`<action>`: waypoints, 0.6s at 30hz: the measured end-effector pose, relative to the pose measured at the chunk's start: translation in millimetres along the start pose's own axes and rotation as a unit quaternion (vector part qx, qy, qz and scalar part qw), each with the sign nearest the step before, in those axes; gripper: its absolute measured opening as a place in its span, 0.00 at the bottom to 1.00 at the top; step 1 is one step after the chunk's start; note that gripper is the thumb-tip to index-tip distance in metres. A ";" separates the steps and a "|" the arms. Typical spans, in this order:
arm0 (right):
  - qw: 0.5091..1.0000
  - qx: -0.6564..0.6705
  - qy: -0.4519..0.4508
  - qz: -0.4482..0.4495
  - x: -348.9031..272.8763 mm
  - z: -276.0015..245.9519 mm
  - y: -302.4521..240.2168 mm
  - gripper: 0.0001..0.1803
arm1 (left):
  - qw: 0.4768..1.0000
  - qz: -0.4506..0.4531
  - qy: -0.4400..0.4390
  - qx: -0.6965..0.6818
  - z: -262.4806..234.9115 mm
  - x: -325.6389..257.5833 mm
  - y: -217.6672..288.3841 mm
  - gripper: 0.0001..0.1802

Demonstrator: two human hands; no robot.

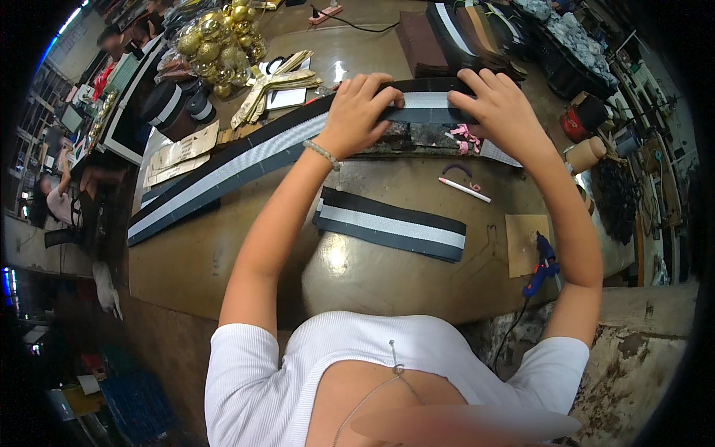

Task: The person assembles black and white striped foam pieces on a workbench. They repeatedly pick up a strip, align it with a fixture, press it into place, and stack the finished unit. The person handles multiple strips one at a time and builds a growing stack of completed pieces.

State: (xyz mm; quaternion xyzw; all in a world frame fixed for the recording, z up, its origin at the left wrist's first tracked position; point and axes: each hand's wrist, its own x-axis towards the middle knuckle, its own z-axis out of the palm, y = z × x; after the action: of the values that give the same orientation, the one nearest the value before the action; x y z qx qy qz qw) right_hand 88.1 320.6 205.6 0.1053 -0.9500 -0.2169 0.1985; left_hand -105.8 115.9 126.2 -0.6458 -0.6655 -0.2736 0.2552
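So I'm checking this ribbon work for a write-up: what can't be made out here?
Head view only:
- Striped ribbon under the left hand and right hand: covered by the fingers.
- Ribbon's far end: runs off the table.
- Gold baubles: too small and bent by the lens.

Your worn brown worktable (223, 261) carries a long black-and-white striped band (246, 160), a stack of cut striped pieces (391, 227), a white pen (463, 189), a blue glue gun (541, 270).

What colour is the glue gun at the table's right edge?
Blue, with a dark cord; the glue gun shows in the head view, lying beside a brown card.
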 end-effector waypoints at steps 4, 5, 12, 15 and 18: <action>0.998 0.065 -0.013 0.022 2.8 26.2 8.8 0.34 | 0.996 -0.025 -0.084 -0.015 -7.2 -1.0 -19.2 0.28; 0.994 0.090 -0.037 0.042 4.8 29.4 10.3 0.35 | 0.992 -0.040 -0.114 -0.020 -8.9 -1.6 -22.3 0.30; 0.995 -0.052 0.069 0.056 9.9 -25.9 11.3 0.30 | 0.999 -0.011 -0.020 -0.032 -24.5 13.2 -24.8 0.39; 0.979 -0.164 0.098 0.072 -4.3 -40.4 -3.8 0.22 | 0.997 0.004 -0.018 -0.078 -21.1 12.5 -23.2 0.36; 0.988 -0.117 -0.003 0.096 -8.3 -6.4 -14.2 0.23 | 0.990 -0.009 -0.087 -0.110 -5.0 5.3 -27.4 0.32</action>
State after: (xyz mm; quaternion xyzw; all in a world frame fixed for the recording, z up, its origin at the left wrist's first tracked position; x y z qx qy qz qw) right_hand 100.0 308.1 201.7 -0.0106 -0.9243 -0.3070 0.2267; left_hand -133.4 115.8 132.6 -0.6852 -0.6570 -0.2902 0.1211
